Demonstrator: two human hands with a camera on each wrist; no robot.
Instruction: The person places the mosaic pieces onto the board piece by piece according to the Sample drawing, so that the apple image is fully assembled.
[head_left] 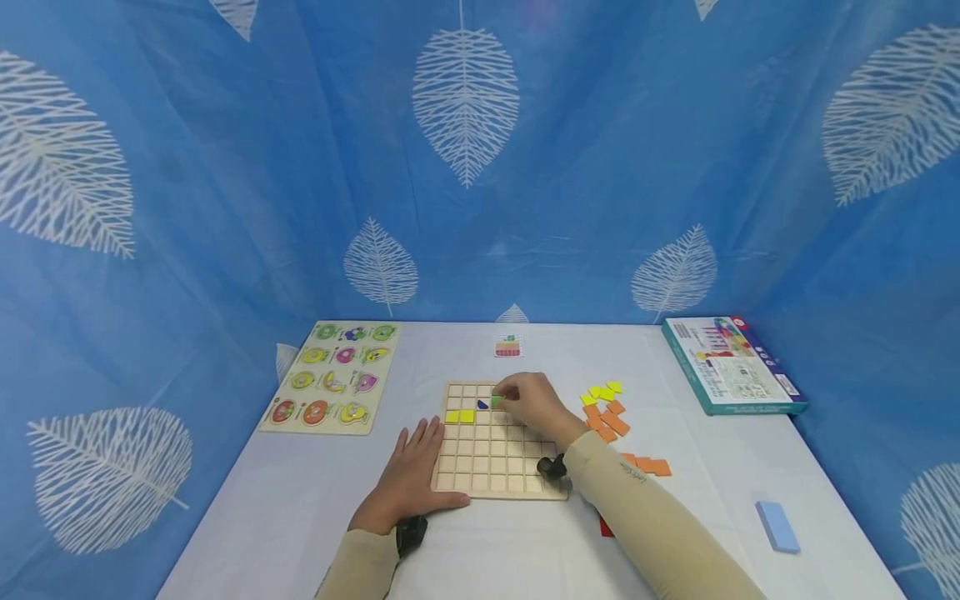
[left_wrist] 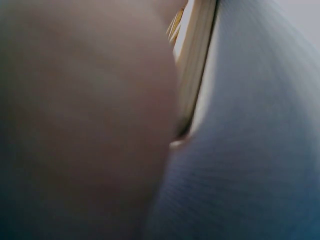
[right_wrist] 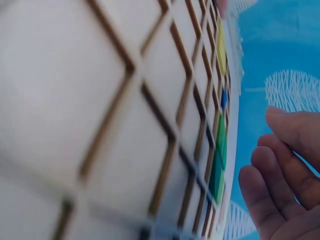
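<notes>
A wooden grid board [head_left: 480,460] lies flat on the white table. My left hand [head_left: 412,473] rests at its left edge, fingers spread and thumb along the near corner; the left wrist view is mostly blurred skin and cloth. Over the board's far part is my right hand [head_left: 534,403], its fingertips close to a green tile [head_left: 497,402]. The right wrist view shows these fingers loosely bent with nothing between them, beside green pieces [right_wrist: 220,142] in the grid. A dark blue piece [head_left: 482,404] and two yellow tiles [head_left: 460,416] sit in cells further left.
Loose yellow tiles [head_left: 606,394] and orange tiles [head_left: 617,423] lie right of the board; red pieces [head_left: 606,528] show beside the right sleeve. A picture card [head_left: 508,346] lies behind. A fruit puzzle board [head_left: 330,379] stands left, a game box [head_left: 731,367] and blue block [head_left: 777,527] right.
</notes>
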